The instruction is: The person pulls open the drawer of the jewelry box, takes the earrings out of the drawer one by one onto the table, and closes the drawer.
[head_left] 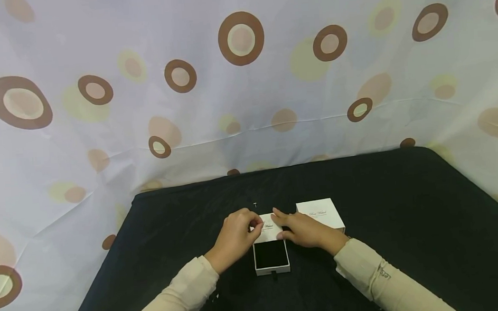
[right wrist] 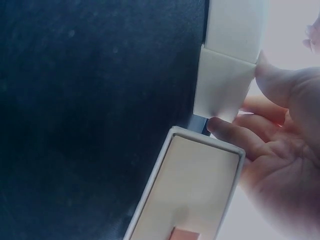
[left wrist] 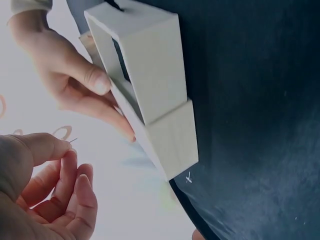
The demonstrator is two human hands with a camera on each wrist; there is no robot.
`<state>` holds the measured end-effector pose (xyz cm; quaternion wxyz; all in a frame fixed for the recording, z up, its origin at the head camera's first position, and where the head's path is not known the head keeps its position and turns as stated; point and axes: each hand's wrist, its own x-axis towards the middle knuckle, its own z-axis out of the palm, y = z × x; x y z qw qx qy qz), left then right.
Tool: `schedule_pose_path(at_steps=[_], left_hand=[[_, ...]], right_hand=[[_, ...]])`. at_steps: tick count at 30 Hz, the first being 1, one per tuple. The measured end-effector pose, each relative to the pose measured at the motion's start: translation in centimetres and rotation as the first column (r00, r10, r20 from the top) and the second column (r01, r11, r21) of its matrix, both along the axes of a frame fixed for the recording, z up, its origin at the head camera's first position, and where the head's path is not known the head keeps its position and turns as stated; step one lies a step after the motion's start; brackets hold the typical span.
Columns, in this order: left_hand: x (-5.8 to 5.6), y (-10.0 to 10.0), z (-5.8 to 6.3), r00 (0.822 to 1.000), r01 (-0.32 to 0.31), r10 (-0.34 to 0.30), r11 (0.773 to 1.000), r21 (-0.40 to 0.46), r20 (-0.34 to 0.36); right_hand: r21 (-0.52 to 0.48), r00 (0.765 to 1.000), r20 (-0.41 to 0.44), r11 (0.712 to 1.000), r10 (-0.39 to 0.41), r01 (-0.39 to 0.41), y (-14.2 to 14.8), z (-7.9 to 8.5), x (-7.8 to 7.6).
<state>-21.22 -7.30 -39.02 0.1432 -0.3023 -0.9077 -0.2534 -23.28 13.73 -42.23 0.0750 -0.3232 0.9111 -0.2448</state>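
Observation:
A small white drawer-style jewelry box stands on the black cloth, its printed sleeve [head_left: 269, 233] at the far end. Its drawer [head_left: 273, 270], lined in black, is slid out toward me. The right hand [head_left: 306, 229] holds the sleeve from the right, thumb and fingers at its edges [right wrist: 225, 82]. Above the sleeve's left side, the left hand [head_left: 239, 233] pinches a thin, pin-like metal piece [left wrist: 73, 140] between thumb and index finger; most of it is hidden by the fingertips. Beyond the box lies a tiny silver T-shaped piece [head_left: 255, 204], also visible in the left wrist view.
A larger white box [head_left: 321, 213] with similar script stands right of the jewelry box, partly behind the right hand. Black cloth [head_left: 384, 204] covers the table. A patterned curtain [head_left: 211, 105] hangs behind it. Small pale specks [head_left: 216, 297] lie near the left sleeve.

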Motion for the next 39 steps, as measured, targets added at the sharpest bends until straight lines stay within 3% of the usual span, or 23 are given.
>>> schedule_pose_path(at_steps=[9, 18, 28, 39], left_hand=[[-1.3, -0.2, 0.4, 1.000, -0.021, 0.021, 1.000, -0.009, 0.008], [-2.4, -0.5, 0.3, 0.995, -0.043, 0.041, 0.999, 0.010, 0.090], [-4.9, -0.5, -0.1, 0.977, -0.058, 0.047, 0.997, 0.046, 0.208], [-6.9, -0.5, -1.0, 0.969, -0.062, 0.058, 0.998, 0.009, 0.241]], right_hand=[[0.009, 1.000, 0.015, 1.000, -0.009, 0.008, -0.1, 0.2, 0.1], [0.008, 1.000, 0.014, 1.000, -0.013, 0.013, 0.0, 0.2, 0.1], [0.005, 1.000, 0.020, 1.000, -0.010, 0.010, 0.0, 0.1, 0.1], [0.012, 1.000, 0.027, 1.000, -0.001, 0.000, -0.1, -0.1, 0.1]])
